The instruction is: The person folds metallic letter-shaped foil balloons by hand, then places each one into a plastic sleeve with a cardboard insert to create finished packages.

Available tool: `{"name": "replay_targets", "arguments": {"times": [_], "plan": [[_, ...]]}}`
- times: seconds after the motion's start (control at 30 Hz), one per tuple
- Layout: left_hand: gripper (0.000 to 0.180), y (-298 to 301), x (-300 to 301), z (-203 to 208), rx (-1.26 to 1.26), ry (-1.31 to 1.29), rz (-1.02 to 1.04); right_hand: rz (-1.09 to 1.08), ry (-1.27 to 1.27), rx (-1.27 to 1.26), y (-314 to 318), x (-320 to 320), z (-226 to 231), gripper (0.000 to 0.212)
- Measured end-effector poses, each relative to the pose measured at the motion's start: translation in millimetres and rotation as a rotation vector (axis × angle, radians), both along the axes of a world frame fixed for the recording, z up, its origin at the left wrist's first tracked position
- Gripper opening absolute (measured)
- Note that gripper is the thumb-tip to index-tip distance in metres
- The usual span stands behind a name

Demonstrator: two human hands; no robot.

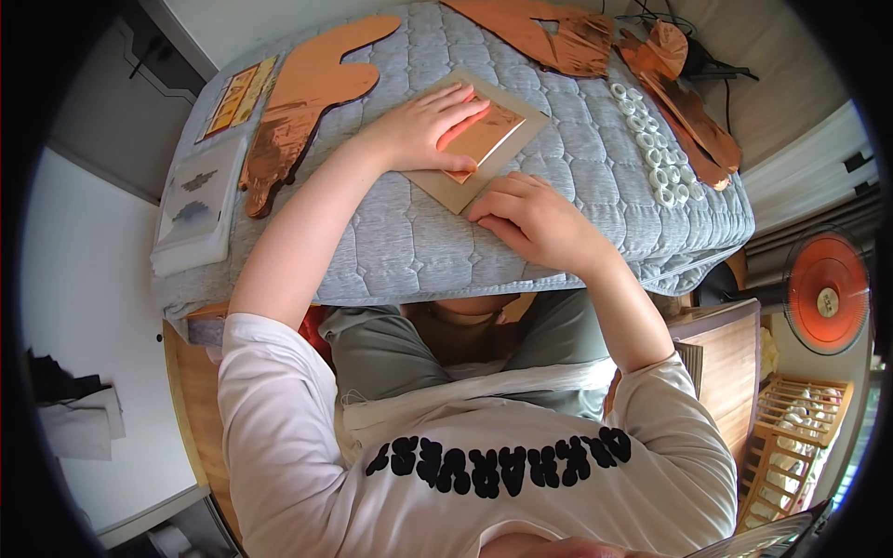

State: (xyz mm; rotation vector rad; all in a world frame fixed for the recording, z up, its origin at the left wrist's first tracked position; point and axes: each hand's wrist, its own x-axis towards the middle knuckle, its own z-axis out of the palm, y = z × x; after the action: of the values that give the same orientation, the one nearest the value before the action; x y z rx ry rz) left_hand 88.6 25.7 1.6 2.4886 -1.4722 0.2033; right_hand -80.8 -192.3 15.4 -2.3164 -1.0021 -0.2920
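On the quilted grey mattress lies a flat brown-grey board (442, 192), turned with one corner toward me. A shiny copper-coloured foil sheet (490, 139) rests on it, with a thin white strip along its right edge. My left hand (430, 128) presses on the foil, palm down and fingers spread; the thumb is near the sheet's close corner. Curled at the board's near right edge is my right hand (535, 223). Its fingertips are partly hidden, and I cannot make out what they grip, if anything.
Large cut copper foil pieces (312, 79) lie left, with more foil (549, 37) at the back and right. Several white rings (660, 153) stand in rows at right. A white pad (197, 205) and a yellow-orange card (237, 98) lie at left. An orange fan (827, 293) stands right.
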Motion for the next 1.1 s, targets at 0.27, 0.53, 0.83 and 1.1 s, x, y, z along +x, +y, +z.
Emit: {"name": "replay_targets", "arguments": {"times": [0.27, 0.53, 0.83, 1.1], "plan": [[0.121, 0.4, 5.7, -3.3, -0.001, -0.021, -0.035, -0.062, -0.074, -0.081, 13.3, -6.0, 3.9, 0.011], [0.122, 1.9, 3.0, -1.5, -0.004, -0.007, -0.048, -0.015, -0.017, -0.057, 10.1, -2.7, 0.5, 0.013], [0.121, 0.2, 1.6, 0.2, 0.022, -0.037, -0.027, -0.03, -0.148, -0.025, 10.2, -4.0, -2.6, 0.01], [0.118, -1.9, -4.4, 5.4, 0.064, -0.054, -0.074, 0.044, 0.469, 0.784, -23.6, -10.8, -7.7, 0.005]]}}
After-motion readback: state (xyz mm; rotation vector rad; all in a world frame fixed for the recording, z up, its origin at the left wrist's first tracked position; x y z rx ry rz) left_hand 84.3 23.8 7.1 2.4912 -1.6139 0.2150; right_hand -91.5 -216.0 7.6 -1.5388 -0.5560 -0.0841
